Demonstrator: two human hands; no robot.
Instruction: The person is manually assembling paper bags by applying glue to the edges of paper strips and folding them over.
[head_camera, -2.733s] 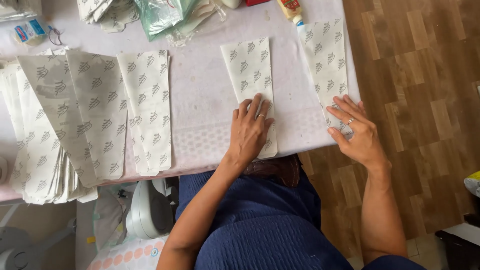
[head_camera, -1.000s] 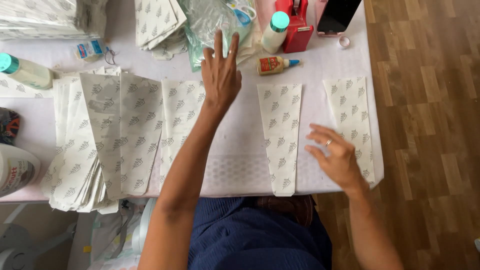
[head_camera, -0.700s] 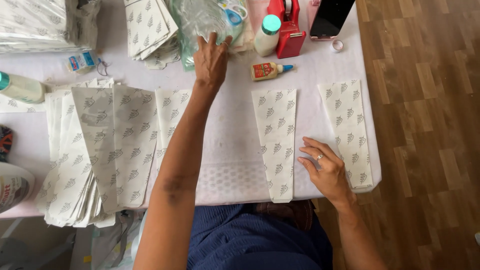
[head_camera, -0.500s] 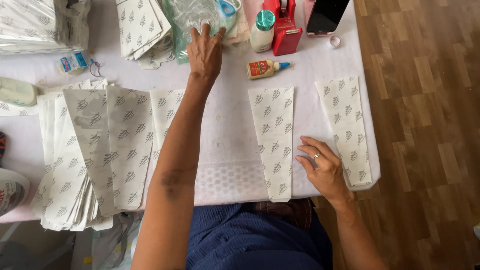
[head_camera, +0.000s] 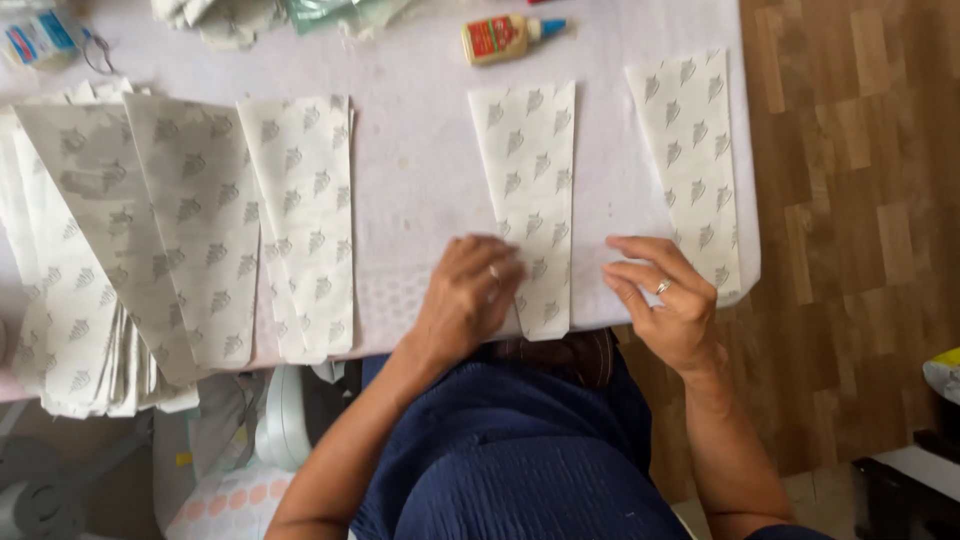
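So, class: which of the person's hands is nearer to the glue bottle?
Left. The left hand rests on the middle paper piece, almost straight below the glue bottle; the right hand lies farther right.

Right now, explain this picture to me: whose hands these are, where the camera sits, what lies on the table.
One camera, worn on a person's head, looks down at their own bare hands. The left hand presses on a tapered printed paper piece on the white table. The right hand rests on the table just right of that piece, holding nothing. Another piece lies further right, a fanned stack of pieces on the left, a small glue bottle at the far edge.
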